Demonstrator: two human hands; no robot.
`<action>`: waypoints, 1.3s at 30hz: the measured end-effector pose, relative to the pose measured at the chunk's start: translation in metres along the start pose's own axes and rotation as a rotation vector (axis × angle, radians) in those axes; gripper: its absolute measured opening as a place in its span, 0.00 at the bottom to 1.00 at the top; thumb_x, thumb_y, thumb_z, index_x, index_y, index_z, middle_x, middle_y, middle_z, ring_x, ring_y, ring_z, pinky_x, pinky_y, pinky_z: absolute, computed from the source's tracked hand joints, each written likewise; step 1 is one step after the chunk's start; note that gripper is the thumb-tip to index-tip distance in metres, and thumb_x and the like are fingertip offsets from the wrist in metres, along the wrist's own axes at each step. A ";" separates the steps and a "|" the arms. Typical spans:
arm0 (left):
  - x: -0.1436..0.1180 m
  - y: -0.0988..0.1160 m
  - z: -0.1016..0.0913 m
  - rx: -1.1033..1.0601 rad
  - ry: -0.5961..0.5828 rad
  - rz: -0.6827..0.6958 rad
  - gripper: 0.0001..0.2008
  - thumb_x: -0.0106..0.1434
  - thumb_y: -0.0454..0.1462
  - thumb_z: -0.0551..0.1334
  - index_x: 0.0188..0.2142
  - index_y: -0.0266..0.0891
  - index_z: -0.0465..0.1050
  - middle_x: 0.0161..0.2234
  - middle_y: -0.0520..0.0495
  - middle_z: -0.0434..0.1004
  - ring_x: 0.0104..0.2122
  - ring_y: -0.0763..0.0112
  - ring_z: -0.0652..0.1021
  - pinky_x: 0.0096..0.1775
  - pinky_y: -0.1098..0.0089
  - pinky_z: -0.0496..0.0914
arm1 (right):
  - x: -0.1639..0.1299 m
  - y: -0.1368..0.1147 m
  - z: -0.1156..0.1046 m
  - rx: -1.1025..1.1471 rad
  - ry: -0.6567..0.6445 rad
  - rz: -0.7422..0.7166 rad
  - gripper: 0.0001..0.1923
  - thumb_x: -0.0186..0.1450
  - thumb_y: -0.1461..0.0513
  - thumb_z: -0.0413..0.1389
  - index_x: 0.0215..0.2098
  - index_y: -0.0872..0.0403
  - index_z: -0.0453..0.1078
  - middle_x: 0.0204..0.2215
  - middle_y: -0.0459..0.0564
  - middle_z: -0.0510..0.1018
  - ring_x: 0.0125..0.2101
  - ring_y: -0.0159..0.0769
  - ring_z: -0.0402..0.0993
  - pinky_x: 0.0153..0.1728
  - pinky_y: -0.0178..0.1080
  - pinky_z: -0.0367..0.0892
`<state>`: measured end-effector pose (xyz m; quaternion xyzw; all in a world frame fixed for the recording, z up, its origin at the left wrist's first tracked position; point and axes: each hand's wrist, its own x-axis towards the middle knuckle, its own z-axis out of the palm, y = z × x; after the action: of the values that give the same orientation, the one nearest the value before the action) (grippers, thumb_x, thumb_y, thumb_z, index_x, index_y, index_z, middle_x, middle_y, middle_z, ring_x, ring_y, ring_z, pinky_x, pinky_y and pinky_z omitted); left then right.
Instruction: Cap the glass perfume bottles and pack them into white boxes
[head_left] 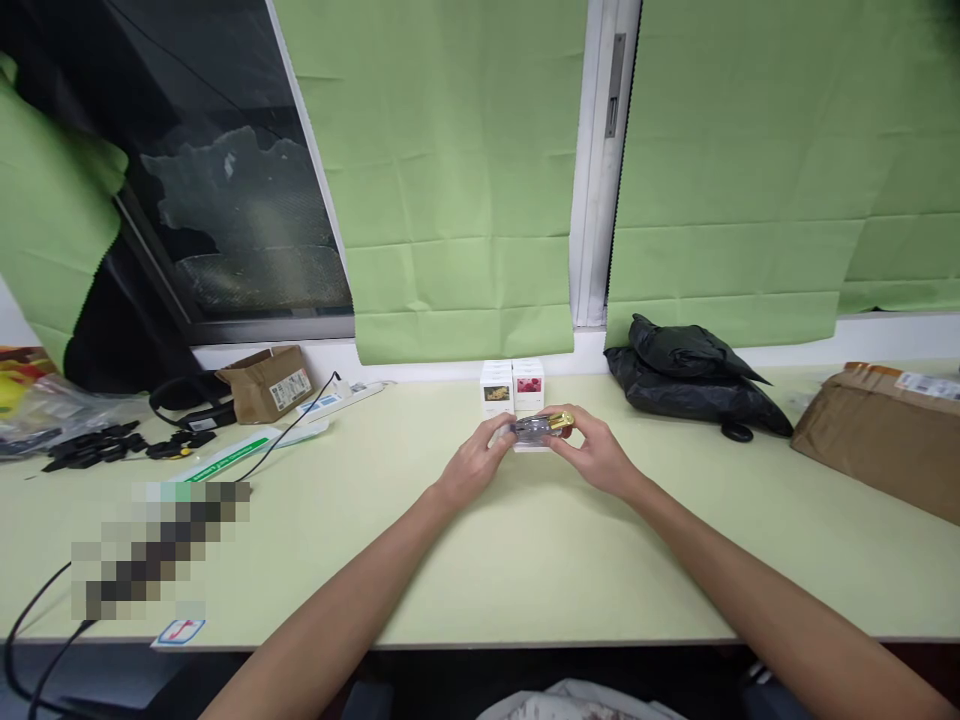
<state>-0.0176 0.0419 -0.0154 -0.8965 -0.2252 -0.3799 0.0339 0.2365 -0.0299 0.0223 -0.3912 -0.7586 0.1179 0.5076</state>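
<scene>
Object: small clear bottle (541, 428) with a gold cap at its right end, lying sideways between both hands, just above the table (525, 560) near its far edge.
Left hand: left hand (474, 462) grips the clear end of the bottle; fingers curled around it, thumb on top.
Right hand: right hand (592, 452) grips the gold-capped end; fingers closed over it.
Location: bottle sits directly in front of two small white boxes (512, 384), near them but apart.
Handling: judged light and rigid; the clear body looks like glass or hard plastic, so likely smooth, slippery and breakable if dropped.
Grip point: hold the body at its flat sides with one hand and the cap with the other, as both hands do at present.
Surroundings: black bag (694, 378) to the right; cardboard box (881, 430) at the far right; small brown box (266, 382) and black cables (112, 445) to the left.
Hidden: bottle underside and contents are covered by fingers; a white piece beneath it cannot be identified.
Unclear: labels on the white boxes are too small to read; an area at lower left is pixelated.
</scene>
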 end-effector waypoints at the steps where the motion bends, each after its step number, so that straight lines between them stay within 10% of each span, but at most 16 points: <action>1: 0.000 0.000 0.001 -0.013 0.000 -0.013 0.15 0.77 0.35 0.51 0.58 0.47 0.68 0.68 0.41 0.62 0.65 0.60 0.69 0.57 0.58 0.74 | 0.000 0.000 0.000 -0.013 -0.009 -0.006 0.17 0.71 0.54 0.58 0.57 0.46 0.73 0.48 0.53 0.80 0.40 0.43 0.73 0.46 0.47 0.71; 11: 0.002 0.017 0.010 -0.307 0.094 -0.188 0.32 0.71 0.35 0.61 0.69 0.46 0.49 0.63 0.37 0.68 0.57 0.59 0.76 0.59 0.54 0.72 | 0.000 0.005 0.000 -0.021 -0.048 0.005 0.19 0.73 0.55 0.56 0.61 0.45 0.72 0.45 0.52 0.80 0.43 0.46 0.68 0.42 0.47 0.71; 19: 0.014 0.029 0.009 -0.496 0.012 -0.370 0.16 0.64 0.35 0.64 0.51 0.42 0.74 0.49 0.44 0.80 0.47 0.58 0.79 0.51 0.62 0.73 | 0.001 -0.003 0.005 -0.084 -0.096 -0.114 0.16 0.75 0.56 0.54 0.59 0.45 0.72 0.52 0.53 0.77 0.51 0.48 0.68 0.54 0.51 0.66; 27: 0.018 0.036 0.011 -0.801 -0.023 -0.505 0.16 0.62 0.41 0.70 0.46 0.39 0.73 0.44 0.46 0.80 0.41 0.64 0.78 0.43 0.67 0.72 | -0.001 -0.006 0.010 0.077 0.084 -0.043 0.27 0.75 0.53 0.53 0.70 0.43 0.56 0.56 0.55 0.73 0.55 0.48 0.71 0.56 0.52 0.69; 39: 0.025 0.041 0.004 -0.932 -0.113 -0.549 0.22 0.61 0.48 0.72 0.50 0.40 0.76 0.48 0.43 0.81 0.47 0.59 0.80 0.48 0.63 0.73 | 0.002 -0.013 0.002 0.087 0.021 -0.076 0.22 0.76 0.52 0.51 0.67 0.41 0.64 0.60 0.50 0.75 0.55 0.46 0.77 0.60 0.52 0.71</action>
<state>0.0179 0.0156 0.0041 -0.7440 -0.2601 -0.3855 -0.4798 0.2279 -0.0364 0.0300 -0.3408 -0.7617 0.1271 0.5363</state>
